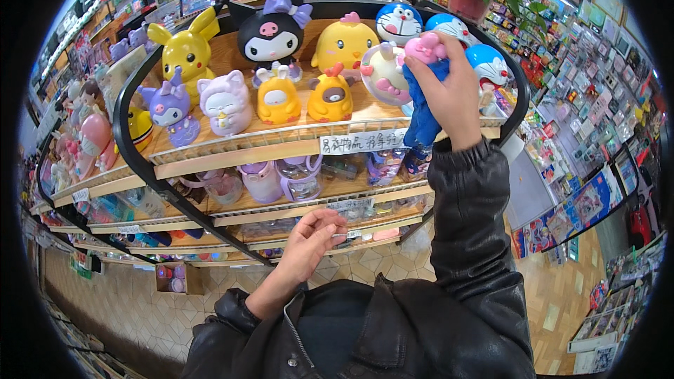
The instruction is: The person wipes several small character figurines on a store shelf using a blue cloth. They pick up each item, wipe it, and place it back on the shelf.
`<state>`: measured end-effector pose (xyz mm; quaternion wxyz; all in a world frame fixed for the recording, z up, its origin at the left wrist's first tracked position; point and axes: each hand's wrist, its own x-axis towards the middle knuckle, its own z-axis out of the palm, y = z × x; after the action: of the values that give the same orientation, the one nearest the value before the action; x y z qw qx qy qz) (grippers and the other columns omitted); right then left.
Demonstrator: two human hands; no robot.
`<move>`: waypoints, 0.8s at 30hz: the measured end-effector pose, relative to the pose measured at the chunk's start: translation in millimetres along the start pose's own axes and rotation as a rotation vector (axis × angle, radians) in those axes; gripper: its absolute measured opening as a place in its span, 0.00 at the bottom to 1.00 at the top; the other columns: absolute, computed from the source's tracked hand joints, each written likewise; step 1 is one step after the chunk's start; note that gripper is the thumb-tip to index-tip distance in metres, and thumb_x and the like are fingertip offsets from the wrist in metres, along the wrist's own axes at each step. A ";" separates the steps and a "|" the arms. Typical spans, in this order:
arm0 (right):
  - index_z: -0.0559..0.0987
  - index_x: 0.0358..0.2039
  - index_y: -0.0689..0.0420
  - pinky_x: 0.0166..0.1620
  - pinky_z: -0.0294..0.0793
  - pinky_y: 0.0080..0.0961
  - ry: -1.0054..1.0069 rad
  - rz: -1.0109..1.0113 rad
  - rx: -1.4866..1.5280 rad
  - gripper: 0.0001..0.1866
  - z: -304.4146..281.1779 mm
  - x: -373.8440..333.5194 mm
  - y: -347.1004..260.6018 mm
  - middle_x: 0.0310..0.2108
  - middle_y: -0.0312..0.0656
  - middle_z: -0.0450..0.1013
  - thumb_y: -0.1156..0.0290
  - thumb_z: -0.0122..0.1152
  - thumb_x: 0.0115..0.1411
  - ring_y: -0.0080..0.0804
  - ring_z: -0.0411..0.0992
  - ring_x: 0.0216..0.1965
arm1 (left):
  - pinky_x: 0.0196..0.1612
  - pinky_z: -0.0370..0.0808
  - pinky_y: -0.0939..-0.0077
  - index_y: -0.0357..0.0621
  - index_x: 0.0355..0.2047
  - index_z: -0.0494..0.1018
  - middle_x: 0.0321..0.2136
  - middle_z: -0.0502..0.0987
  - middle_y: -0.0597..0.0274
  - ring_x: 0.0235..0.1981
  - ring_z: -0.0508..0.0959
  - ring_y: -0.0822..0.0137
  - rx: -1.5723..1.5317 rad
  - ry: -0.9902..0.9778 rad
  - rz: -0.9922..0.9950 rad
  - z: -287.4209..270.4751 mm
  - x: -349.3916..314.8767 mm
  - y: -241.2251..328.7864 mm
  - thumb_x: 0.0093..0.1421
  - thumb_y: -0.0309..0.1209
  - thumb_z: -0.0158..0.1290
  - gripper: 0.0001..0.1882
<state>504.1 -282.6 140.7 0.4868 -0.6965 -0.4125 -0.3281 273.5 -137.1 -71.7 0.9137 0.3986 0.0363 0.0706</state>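
My right hand [449,88] is raised over the right end of the top shelf, closed on a blue cloth [425,116] that hangs below the fingers. Its thumb and fingertips are at a pink bow-shaped part [424,49], beside a pale round figurine [386,77] with pink details. Whether they grip that part or only touch it, I cannot tell. My left hand [309,242] hovers in front of the lower shelves with its fingers loosely bent and apart, and nothing shows in it.
On the top shelf [239,142] stand a yellow figurine [184,56], a black-hooded figurine [270,38], a chick figurine [344,43] and several blue-and-white figurines [399,22]. Smaller figurines line its wire front rail. A potted plant [469,1] sits at the back right.
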 end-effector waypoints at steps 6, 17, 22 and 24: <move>0.77 0.49 0.56 0.45 0.76 0.41 -0.212 0.045 -0.276 0.25 40.7 30.1 32.7 0.41 0.53 0.78 0.58 0.68 0.53 0.53 0.77 0.42 | 0.49 0.76 0.74 0.41 0.51 0.70 0.46 0.76 0.57 0.45 0.78 0.68 0.006 0.107 0.061 -16.8 -18.4 1.5 0.67 0.24 0.52 0.13; 0.76 0.50 0.58 0.47 0.75 0.37 -0.466 0.151 -0.136 0.27 56.7 38.9 78.7 0.42 0.52 0.79 0.60 0.70 0.52 0.48 0.78 0.44 | 0.47 0.76 0.77 0.44 0.49 0.71 0.44 0.77 0.60 0.42 0.78 0.71 -0.024 0.147 0.071 -24.8 -26.7 5.6 0.65 0.25 0.55 0.12; 0.74 0.55 0.57 0.50 0.74 0.36 -0.502 0.190 -0.142 0.30 55.3 41.9 85.2 0.45 0.53 0.78 0.60 0.70 0.53 0.47 0.77 0.47 | 0.47 0.76 0.77 0.44 0.50 0.71 0.44 0.77 0.60 0.42 0.78 0.71 -0.012 0.147 0.056 -26.0 -24.7 4.9 0.65 0.25 0.55 0.13; 0.73 0.57 0.56 0.51 0.74 0.36 -0.504 0.192 -0.139 0.32 54.0 41.3 85.3 0.47 0.54 0.77 0.60 0.70 0.53 0.48 0.76 0.49 | 0.47 0.75 0.78 0.44 0.50 0.71 0.44 0.77 0.60 0.42 0.78 0.71 -0.018 0.147 0.053 -26.7 -23.3 4.1 0.65 0.25 0.54 0.13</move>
<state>601.7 -236.7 124.6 0.3487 -0.8239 -0.4291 -0.1242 246.9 -118.8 -86.6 0.9099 0.3849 0.0923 0.1242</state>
